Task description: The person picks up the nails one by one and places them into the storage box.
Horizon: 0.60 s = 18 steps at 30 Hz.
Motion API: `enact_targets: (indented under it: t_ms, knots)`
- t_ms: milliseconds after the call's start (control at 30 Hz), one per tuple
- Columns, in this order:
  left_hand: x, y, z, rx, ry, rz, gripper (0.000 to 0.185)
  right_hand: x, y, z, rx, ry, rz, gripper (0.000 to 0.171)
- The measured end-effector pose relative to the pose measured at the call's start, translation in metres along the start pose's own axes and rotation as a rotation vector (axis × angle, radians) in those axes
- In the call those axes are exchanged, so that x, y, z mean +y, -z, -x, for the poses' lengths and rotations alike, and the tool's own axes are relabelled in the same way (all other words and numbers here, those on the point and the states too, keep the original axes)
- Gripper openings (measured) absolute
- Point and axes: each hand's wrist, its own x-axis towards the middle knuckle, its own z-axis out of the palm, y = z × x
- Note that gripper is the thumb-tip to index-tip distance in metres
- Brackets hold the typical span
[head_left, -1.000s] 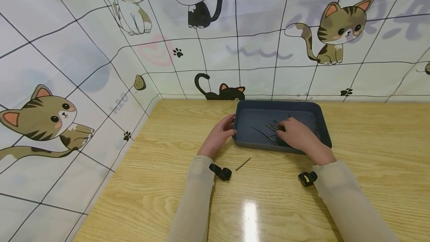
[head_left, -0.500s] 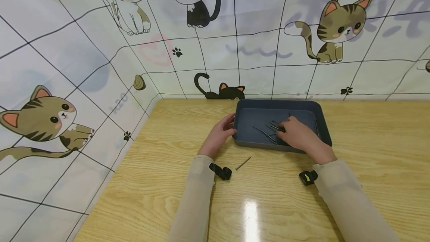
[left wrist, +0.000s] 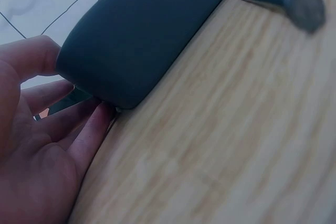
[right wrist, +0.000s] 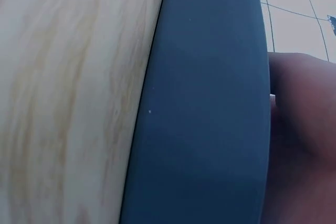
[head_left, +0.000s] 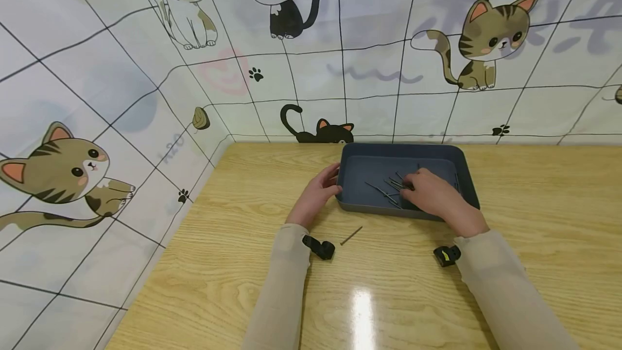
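A dark blue-grey tray (head_left: 355, 177) stands near the back of the table, with several thin metal nails (head_left: 384, 194) loose inside. My left hand (head_left: 317, 194) is at the tray's left end. In the left wrist view its thumb meets the tray's rim and the fingertips (left wrist: 105, 113) touch low on the wall. My right hand (head_left: 432, 193) reaches over the front wall, fingers bent down among the nails. In the right wrist view the tray's wall (right wrist: 205, 103) hides its fingertips, and I cannot tell whether they pinch a nail.
One single nail (head_left: 351, 235) lies on the wooden table (head_left: 398, 296) in front of the tray, its flat round head showing in the left wrist view. Behind the table stands a wall covering (head_left: 379, 74) printed with cats, and it continues along the left side.
In the tray, a nail just left of the right fingertips shows more distinctly now. The right hand has barely shifted; the left hand, tray and single nail on the table stay in place.
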Motion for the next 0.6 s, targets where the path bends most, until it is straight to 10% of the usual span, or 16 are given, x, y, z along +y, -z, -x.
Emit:
enact_targets:
  t_ms: [600]
  knots:
    - [-0.020, 0.003, -0.010, 0.034, -0.003, -0.057, 0.057, -0.050, -0.002, 0.004, 0.137, 0.233, -0.063, 0.030]
